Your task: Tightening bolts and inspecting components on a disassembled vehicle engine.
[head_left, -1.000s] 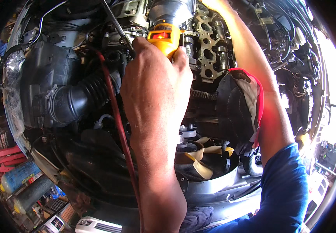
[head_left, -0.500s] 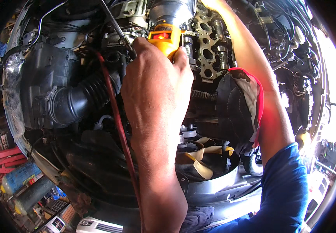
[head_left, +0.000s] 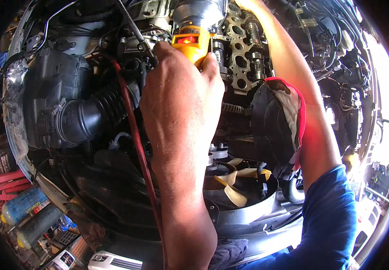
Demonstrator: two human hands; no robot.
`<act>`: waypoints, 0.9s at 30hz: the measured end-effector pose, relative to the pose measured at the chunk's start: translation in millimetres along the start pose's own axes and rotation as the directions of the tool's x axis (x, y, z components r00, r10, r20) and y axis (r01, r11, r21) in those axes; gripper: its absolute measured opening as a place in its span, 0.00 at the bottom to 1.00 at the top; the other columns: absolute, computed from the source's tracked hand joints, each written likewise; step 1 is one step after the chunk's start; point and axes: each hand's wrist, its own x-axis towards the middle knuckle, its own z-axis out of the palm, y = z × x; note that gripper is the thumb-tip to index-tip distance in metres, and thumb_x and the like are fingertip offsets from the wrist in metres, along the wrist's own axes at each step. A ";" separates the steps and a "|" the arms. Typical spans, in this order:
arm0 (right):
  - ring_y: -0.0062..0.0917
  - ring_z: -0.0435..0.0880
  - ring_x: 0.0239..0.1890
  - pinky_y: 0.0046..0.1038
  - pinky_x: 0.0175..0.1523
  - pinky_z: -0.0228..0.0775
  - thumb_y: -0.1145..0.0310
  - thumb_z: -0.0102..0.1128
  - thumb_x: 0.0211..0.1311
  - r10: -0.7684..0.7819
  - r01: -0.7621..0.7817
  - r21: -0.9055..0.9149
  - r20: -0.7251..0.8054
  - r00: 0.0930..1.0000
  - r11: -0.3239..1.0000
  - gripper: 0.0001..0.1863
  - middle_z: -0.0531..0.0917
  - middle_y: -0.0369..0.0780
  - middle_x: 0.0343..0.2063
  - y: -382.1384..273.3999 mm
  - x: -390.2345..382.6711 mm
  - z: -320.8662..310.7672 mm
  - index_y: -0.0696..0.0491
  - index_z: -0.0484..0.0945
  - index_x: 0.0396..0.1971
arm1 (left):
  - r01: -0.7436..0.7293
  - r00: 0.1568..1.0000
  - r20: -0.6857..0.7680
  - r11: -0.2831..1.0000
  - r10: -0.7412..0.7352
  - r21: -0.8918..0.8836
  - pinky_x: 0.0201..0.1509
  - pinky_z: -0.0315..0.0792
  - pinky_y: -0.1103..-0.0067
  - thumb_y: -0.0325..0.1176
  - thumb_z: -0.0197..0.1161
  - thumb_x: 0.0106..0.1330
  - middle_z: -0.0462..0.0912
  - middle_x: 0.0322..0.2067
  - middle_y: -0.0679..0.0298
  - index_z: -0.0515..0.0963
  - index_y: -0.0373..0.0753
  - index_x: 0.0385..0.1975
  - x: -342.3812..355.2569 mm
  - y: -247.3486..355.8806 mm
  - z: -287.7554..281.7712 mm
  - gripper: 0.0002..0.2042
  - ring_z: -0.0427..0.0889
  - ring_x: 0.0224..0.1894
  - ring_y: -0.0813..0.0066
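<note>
My left hand (head_left: 181,90) is closed around a yellow work lamp (head_left: 194,47) with a red switch and a wide silvery head. The lamp points away over the opened engine, beside the bare cylinder head (head_left: 238,54) with its row of round openings. A dark metal rod (head_left: 136,31) ends by the knuckles of this hand; whether it touches them I cannot tell. My right forearm (head_left: 289,54) reaches across the right side of the engine to the top edge, and the hand lies beyond the picture. Next to that forearm sits a black stitched fabric piece (head_left: 273,126) with red trim and pale lining.
A red hose (head_left: 133,126) runs down left of my left forearm. Further left are a ribbed black intake duct (head_left: 91,117) and a black airbox (head_left: 59,85). A pale-bladed cooling fan (head_left: 228,191) lies nearer me, within its shroud. Gas cylinders (head_left: 25,207) stand at lower left.
Almost nothing differs. The lamp has tilted very slightly in my left hand; my right arm stays in place.
</note>
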 end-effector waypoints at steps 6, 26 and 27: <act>0.45 0.85 0.53 0.40 0.58 0.78 0.53 0.66 0.63 0.023 -0.023 0.000 -0.070 0.997 1.000 0.21 0.86 0.52 0.46 4.8 4.4 3.9 0.57 0.86 0.41 | -0.050 0.999 0.004 0.997 0.050 0.063 0.47 0.82 0.60 0.41 0.64 0.70 0.86 0.35 0.40 0.72 0.26 0.45 0.1 0.7 -2.5 0.20 0.89 0.41 0.46; 0.26 0.77 0.17 0.32 0.22 0.66 0.63 0.58 0.57 -0.504 0.712 -0.653 0.720 0.478 -0.258 0.13 0.79 0.37 0.15 40.0 82.6 14.9 0.48 0.78 0.14 | 0.106 0.988 0.107 0.993 -0.110 0.043 0.52 0.77 0.57 0.47 0.65 0.70 0.85 0.42 0.38 0.74 0.26 0.50 2.4 5.9 -9.8 0.25 0.85 0.48 0.41; 0.26 0.75 0.16 0.32 0.21 0.64 0.63 0.59 0.56 -0.563 0.778 -0.619 0.684 0.464 -0.111 0.13 0.76 0.36 0.14 47.9 89.7 18.3 0.47 0.76 0.13 | 0.107 0.988 0.106 0.994 -0.110 0.037 0.52 0.77 0.57 0.47 0.65 0.70 0.85 0.42 0.38 0.74 0.26 0.50 2.8 5.8 -9.8 0.25 0.85 0.48 0.41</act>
